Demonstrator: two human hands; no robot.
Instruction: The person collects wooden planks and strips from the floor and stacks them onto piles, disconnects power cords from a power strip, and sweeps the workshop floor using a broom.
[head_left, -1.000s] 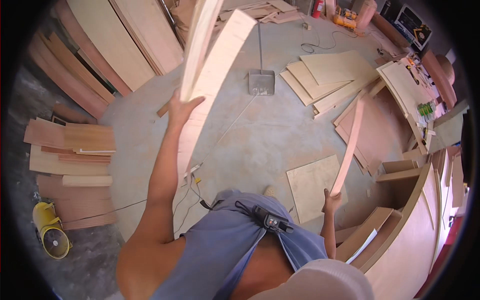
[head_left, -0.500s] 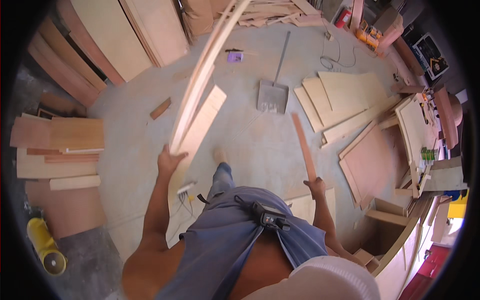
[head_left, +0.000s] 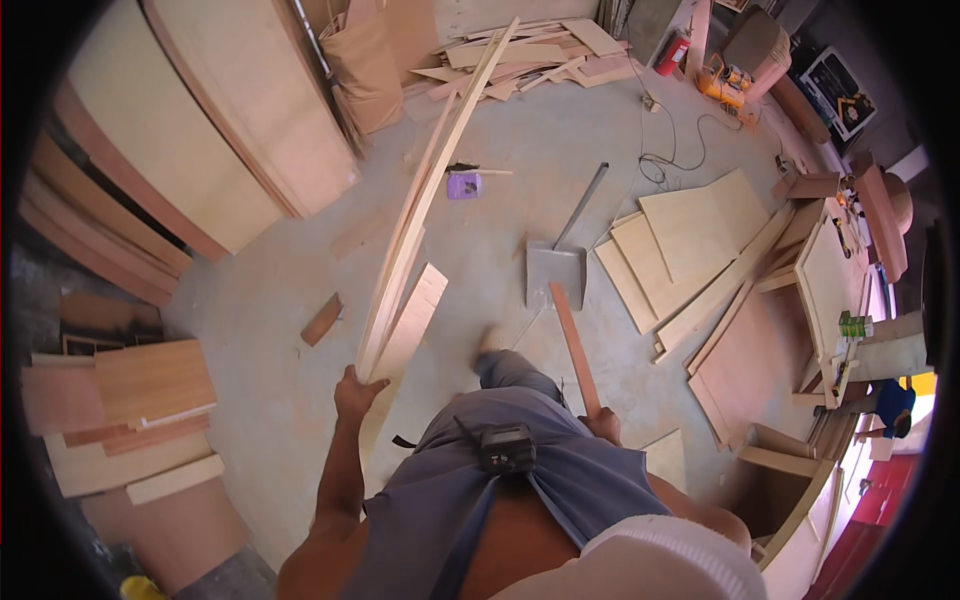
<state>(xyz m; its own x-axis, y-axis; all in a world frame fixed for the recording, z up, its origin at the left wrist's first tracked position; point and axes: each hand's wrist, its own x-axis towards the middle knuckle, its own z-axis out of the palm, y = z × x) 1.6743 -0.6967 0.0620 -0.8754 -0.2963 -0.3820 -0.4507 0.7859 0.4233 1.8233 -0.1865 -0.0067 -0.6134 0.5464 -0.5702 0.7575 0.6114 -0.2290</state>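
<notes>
My left hand (head_left: 357, 393) is closed round the near ends of a bundle of long, pale wood strips (head_left: 428, 195), which slants away from me toward the far wall. A shorter, wider board (head_left: 412, 322) lies along the bundle's right side, in the same grip. On the right, my right hand (head_left: 603, 424) is closed on the near end of a narrow reddish wood strip (head_left: 573, 345). Its far tip overlaps the grey dustpan (head_left: 540, 275) in view; whether they touch I cannot tell.
Tall panels (head_left: 170, 110) lean at the far left. Stacked boards (head_left: 155, 385) lie nearer on that side. Plywood sheets (head_left: 705, 235) spread over the floor at right, beside a cable (head_left: 665, 165). A scrap-wood pile (head_left: 540, 60), a small wood offcut (head_left: 321, 320) and a purple container (head_left: 463, 186) lie ahead.
I have stepped forward, and the floor things sit lower in view. My right hand has moved inward with the reddish strip, bringing its tip to the dustpan. Both hands keep their hold.
</notes>
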